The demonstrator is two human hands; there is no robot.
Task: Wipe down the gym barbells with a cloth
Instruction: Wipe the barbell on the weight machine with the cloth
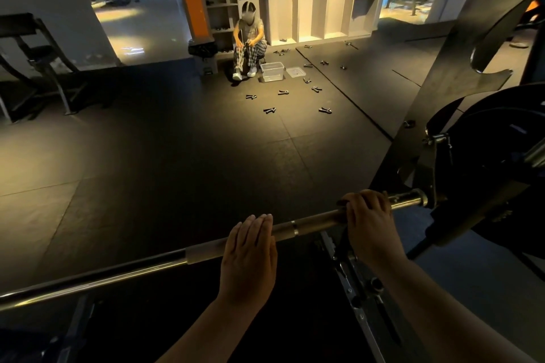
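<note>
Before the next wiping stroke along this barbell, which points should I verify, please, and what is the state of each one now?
1. The right hand grips the barbell: ok, fingers curled over it.
2. A cloth lies under that hand: cannot tell; only a dark edge shows.
3. The left hand steadies the barbell: ok, flat, fingers straight.
4. The barbell end sits in the rack: cannot tell, too dark.
5. The barbell beyond the left hand is free: ok.
6. The seated person is far away: ok.
</note>
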